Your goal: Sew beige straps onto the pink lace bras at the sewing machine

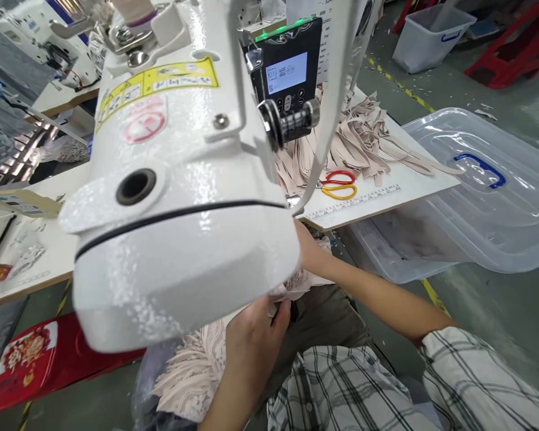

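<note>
1. A person in a checked shirt (332,389) works two-handed at a white sewing machine (184,263), its head looming above and in front of the fingers.
2. The left hand (254,329), beneath the machine's lower edge, meets a piece of pale pink lace fabric (299,284); the thumb stands a little off the forefinger, but the fingertips are partly covered, and whether they are clamped on the cloth cannot be told.
3. The right hand (312,248) reaches in behind the machine head, which hides its fingers; their state cannot be told.
4. The lace fabric lies between the two hands, just beyond the left fingers and below the right wrist, over the dark trousers (336,320).
5. A stack of lace pieces (195,374) fans out just left of the left fingers.
6. Beyond the right fingers, on the white bench (415,185), lie scissors (324,182) with red and yellow handles, a ruler scale (359,200) and a heap of pale pink strips (357,134).
7. Farther beyond the fingers glows a control panel (287,78); well to their right sits a clear plastic box (489,215).
</note>
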The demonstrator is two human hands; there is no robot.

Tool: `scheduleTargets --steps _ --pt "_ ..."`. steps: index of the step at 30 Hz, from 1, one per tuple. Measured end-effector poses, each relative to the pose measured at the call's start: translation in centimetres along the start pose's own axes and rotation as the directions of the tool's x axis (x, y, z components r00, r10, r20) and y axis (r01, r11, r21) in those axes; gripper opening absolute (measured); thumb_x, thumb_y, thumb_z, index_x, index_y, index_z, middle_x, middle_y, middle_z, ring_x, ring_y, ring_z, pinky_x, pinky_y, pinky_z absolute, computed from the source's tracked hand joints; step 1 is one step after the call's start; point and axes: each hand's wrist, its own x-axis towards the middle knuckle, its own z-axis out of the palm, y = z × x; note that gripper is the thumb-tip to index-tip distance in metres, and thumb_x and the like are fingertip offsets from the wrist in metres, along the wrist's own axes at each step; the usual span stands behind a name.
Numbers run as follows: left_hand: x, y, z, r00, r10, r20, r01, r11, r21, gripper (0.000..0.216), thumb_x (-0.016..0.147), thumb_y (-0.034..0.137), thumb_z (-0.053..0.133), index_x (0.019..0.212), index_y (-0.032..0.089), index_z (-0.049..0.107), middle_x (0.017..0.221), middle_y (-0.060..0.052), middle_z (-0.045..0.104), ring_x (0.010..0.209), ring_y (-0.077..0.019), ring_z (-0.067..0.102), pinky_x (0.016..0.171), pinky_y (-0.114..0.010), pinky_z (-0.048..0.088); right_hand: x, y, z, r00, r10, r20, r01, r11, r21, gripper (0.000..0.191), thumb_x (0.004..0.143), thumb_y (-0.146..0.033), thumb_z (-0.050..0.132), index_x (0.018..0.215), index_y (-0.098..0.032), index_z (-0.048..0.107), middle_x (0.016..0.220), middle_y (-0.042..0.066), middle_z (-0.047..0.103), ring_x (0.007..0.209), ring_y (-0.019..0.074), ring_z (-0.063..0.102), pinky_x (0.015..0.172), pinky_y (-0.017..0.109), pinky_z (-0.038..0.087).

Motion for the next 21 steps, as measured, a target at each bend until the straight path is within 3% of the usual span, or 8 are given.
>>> scheduleTargets --steps 2,4,8,15,21 --pt "0.1 0.3 -0.3 1.0 0.016 -0.007 -0.015 1.0 0.023 0.057 0.093 0.038 0.056 0.145 0.021 0.044 0.088 -0.006 0.076 0.058 -0.0207 0.067 0.051 -0.027 0.041 -0.5 -0.1 -0.3 0.999 0.037 -0.039 -0.032 0.992 0.121 0.021 0.082 -0.019 0.059 0.102 -0.023 0.058 0.093 0.003 0.06 0.073 0.0191 0.055 0.068 0.034 0.05" --pt "0.1 0.3 -0.5 1.0 0.025 0.013 -0.025 0.999 0.025 0.056 0.093 0.037 0.055 0.146 0.022 0.043 0.091 -0.005 0.077 0.057 -0.0195 0.067 0.05 -0.027 0.04 -1.2 -0.1 -0.5 0.992 0.098 -0.082 -0.073 0.961 0.265 0.027 0.085 -0.025 0.06 0.111 -0.023 0.057 0.101 0.003 0.063 0.067 0.0159 0.053 0.064 0.031 0.049" --pt "-0.1 -0.2 -0.9 0.998 -0.024 0.054 0.022 0.999 0.038 0.055 0.095 0.039 0.052 0.146 0.021 0.044 0.072 -0.001 0.073 0.047 -0.0186 0.062 0.047 -0.027 0.037 -3.0 0.4 -0.3 0.972 0.22 -0.084 -0.158 0.873 0.46 0.034 0.09 -0.038 0.06 0.121 -0.026 0.055 0.12 0.005 0.061 0.067 0.0132 0.052 0.062 0.029 0.046" --pt "-0.1 0.2 -0.9 0.998 -0.009 0.065 0.009 1.0 0.01 0.052 0.096 0.038 0.051 0.146 0.025 0.046 0.065 0.002 0.068 0.045 -0.0166 0.057 0.047 -0.025 0.034 -5.1 0.9 -0.4 0.951 0.306 -0.034 -0.246 0.823 0.511 0.028 0.089 -0.039 0.061 0.113 -0.024 0.057 0.1 0.002 0.061 0.072 0.014 0.052 0.067 0.029 0.045" --pt "-0.5 -0.4 -0.8 0.996 -0.073 0.059 0.073 0.997 0.013 0.052 0.096 0.041 0.051 0.144 0.021 0.045 0.061 0.003 0.066 0.047 -0.0179 0.059 0.051 -0.026 0.039 -6.0 0.2 -0.8 0.938 0.348 -0.002 -0.289 0.784 0.55 0.031 0.087 -0.043 0.063 0.109 -0.022 0.058 0.094 0.003 0.058 0.081 0.0164 0.056 0.07 0.029 0.047"
